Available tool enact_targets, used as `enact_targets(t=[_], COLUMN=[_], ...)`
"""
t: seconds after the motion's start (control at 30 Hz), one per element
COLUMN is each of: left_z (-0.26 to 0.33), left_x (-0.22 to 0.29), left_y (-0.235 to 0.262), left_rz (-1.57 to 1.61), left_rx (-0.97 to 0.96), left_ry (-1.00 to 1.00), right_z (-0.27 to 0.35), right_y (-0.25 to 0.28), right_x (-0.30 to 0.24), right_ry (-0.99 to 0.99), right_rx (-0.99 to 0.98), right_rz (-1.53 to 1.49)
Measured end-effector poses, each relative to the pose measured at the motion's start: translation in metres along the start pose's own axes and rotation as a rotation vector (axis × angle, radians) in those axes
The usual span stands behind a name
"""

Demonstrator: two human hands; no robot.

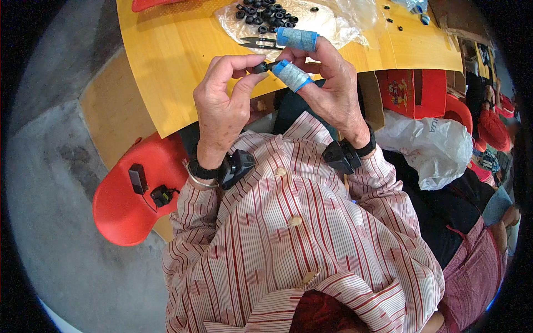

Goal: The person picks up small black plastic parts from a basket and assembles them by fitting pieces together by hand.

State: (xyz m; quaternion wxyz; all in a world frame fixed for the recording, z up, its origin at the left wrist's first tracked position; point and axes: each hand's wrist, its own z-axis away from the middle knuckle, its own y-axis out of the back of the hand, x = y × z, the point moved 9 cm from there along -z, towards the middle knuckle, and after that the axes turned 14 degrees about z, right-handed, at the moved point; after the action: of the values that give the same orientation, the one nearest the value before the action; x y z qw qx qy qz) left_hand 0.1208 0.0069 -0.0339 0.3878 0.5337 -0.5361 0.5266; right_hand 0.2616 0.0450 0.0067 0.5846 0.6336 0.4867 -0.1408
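My left hand (225,91) pinches a small round black part (259,67) between thumb and forefinger, just over the table's near edge. My right hand (333,77) meets it from the right, its thumb and forefinger wrapped in blue-and-grey tape. Between these right fingertips a thin dark piece touches the black part; its kind is hidden. Black thread snips (259,43) point left beyond the fingers. Their rear end passes behind the taped forefinger, so whether they lie on the table or are held cannot be told. A pile of small black ring-shaped parts (269,15) lies on clear plastic (333,28).
The yellow table (166,72) has a few loose black parts (390,20) at the right. A red chair (119,205) at left carries black devices (161,195). A red box (413,91) and white plastic bag (427,144) stand at right, beside a seated person (472,266).
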Motion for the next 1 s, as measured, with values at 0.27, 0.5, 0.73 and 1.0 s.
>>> enact_targets(t=[0.27, 0.5, 0.73, 1.0], left_z=[0.0, 0.0, 0.002, 0.007], left_x=[0.011, 0.021, 0.03, 0.042], left_y=[-0.001, -0.001, -0.004, -0.009], left_rz=[-0.082, -0.162, -0.29, -0.397], left_rx=[0.039, 0.024, -0.016, -0.052], left_ry=[-0.124, -0.18, -0.277, -0.389], right_z=[0.0, 0.001, 0.0, 0.004], right_y=[0.001, 0.002, 0.0, -0.004], right_x=[0.0, -0.007, -0.009, -0.012], right_ry=[0.002, 0.094, 0.138, 0.102], right_rx=[0.016, 0.025, -0.044, -0.125], right_rz=[0.004, 0.089, 0.13, 0.09])
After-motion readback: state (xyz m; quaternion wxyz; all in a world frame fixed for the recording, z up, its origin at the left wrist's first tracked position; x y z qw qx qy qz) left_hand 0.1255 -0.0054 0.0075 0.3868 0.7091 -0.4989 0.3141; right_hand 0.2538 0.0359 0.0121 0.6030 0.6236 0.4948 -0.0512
